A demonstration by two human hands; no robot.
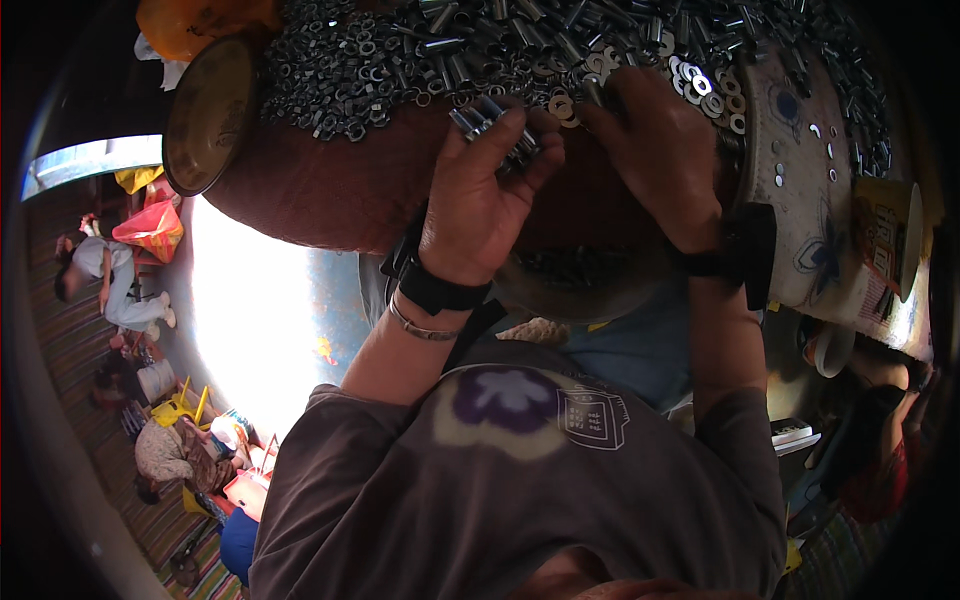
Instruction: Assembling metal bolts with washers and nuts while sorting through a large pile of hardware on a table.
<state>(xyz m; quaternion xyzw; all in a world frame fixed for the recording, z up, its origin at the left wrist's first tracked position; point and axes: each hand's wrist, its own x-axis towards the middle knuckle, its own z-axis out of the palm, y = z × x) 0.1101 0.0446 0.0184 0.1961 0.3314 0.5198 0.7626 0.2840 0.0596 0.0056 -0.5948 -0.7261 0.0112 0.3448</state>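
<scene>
My left hand (485,190) is closed around several short shiny metal sleeves (478,118), held bunched above the near edge of the heap. Beside it, my right hand (660,150) reaches palm down into the loose parts, its fingers curled. A dark cylindrical piece shows by its fingertips, but what they grip is mostly hidden. Flat washers (692,80) lie around the right hand. Small nuts (350,75) are heaped to the left, and more metal sleeves (455,65) lie behind the left hand. All rest on a dark red-brown covered surface (320,190).
A round bowl (208,120) stands tilted at the left edge, below an orange bag (205,15). Right of the heap, a pale patterned cloth (790,220) holds a few small discs and a paper cup (888,235). Several people sit farther left; another person's arm (895,420) shows at right.
</scene>
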